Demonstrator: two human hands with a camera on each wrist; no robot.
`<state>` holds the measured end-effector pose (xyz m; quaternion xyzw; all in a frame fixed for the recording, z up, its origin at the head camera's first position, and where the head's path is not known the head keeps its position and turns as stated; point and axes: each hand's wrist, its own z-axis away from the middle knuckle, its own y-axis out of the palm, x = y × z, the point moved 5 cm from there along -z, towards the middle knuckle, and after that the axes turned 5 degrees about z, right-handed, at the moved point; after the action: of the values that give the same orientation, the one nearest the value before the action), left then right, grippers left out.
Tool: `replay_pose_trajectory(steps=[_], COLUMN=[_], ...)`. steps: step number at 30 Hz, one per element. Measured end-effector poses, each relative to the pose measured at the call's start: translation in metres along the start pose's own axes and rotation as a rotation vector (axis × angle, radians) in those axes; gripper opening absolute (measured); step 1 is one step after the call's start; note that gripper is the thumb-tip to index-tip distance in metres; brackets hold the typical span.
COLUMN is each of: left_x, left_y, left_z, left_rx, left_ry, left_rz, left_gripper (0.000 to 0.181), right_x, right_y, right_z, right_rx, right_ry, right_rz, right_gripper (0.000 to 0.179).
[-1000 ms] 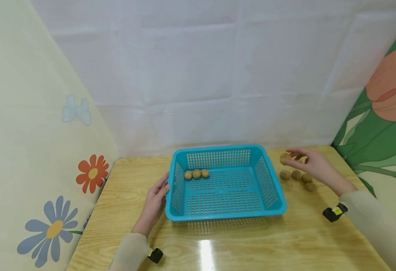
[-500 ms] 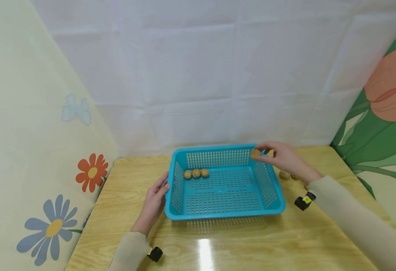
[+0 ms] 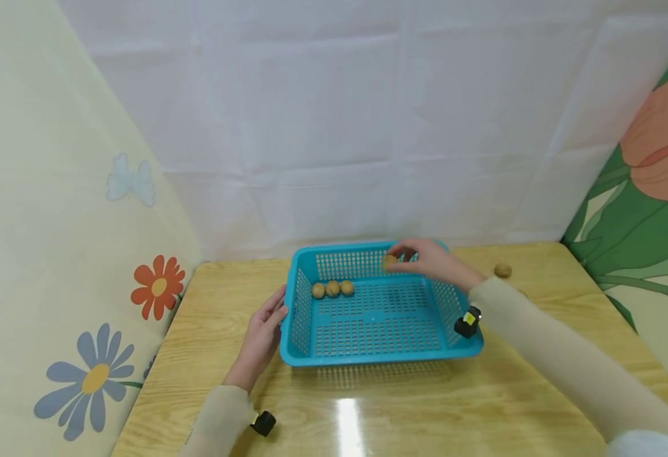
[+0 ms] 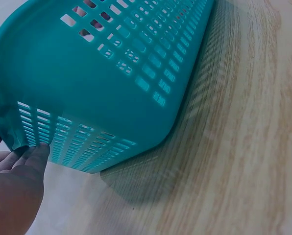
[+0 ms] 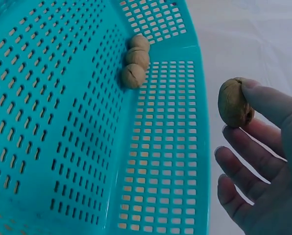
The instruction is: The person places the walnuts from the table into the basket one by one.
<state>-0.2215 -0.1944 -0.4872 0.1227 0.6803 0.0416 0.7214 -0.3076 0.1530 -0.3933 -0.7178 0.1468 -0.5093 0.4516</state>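
A blue plastic basket [image 3: 379, 363] with perforated walls stands on the table. My left hand [image 3: 263, 333] grips its left rim; in the left wrist view, the fingers [image 4: 36, 159] hook under the rim's edge. Three walnuts [image 3: 332, 289] sit in a row inside, along the back wall near the left end. Over the back part of the basket, my right hand [image 3: 427, 259] pinches another walnut [image 5: 234, 103] between thumb and fingertips. That walnut is level with the back rim, to the right of the row.
One walnut [image 3: 502, 271] lies on the wooden table [image 3: 225, 301] right of the basket; my right sleeve [image 3: 539, 343] hides most of that area. A white cloth [image 3: 322, 127] hangs behind the table, and flower-printed panels [image 3: 82, 254] flank it.
My right hand has carried its walnut leftward from beside the basket, past the right rim, to over the back part. The left hand and the row have stayed put.
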Motion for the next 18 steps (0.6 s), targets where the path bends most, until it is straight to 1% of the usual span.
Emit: replay_pose_trajectory(steps=[4,6,9,11,13,18], left_x=[0.000,0.000,0.000,0.000,0.000,0.001], left_y=[-0.002,-0.003,-0.004,-0.003,-0.002,0.000], left_z=[0.002,0.003,0.004,0.005,0.005,0.007], left_rx=[-0.013,-0.025,-0.032,-0.029,-0.020,-0.006], left_ry=[0.003,0.003,0.009,0.016,0.020,0.011], left_rz=[0.006,0.009,0.000,-0.004,-0.004,0.008], left_gripper=[0.058,0.057,0.057,0.058,0.058,0.057], right_x=[0.006,0.007,0.006,0.002,-0.001,-0.006], right_y=[0.020,0.033,0.051,0.062,0.070,0.088], right_z=[-0.014,-0.020,-0.029,-0.033,-0.035,-0.039], right_rx=[0.100,0.146,0.188,0.199,0.193,0.137], right_ry=[-0.008,-0.018,-0.006,0.022,0.055,0.105], right_rz=[-0.029,-0.031,-0.036,-0.025,-0.008,0.041], right_gripper=[0.049,0.048,0.044,0.044,0.045,0.044])
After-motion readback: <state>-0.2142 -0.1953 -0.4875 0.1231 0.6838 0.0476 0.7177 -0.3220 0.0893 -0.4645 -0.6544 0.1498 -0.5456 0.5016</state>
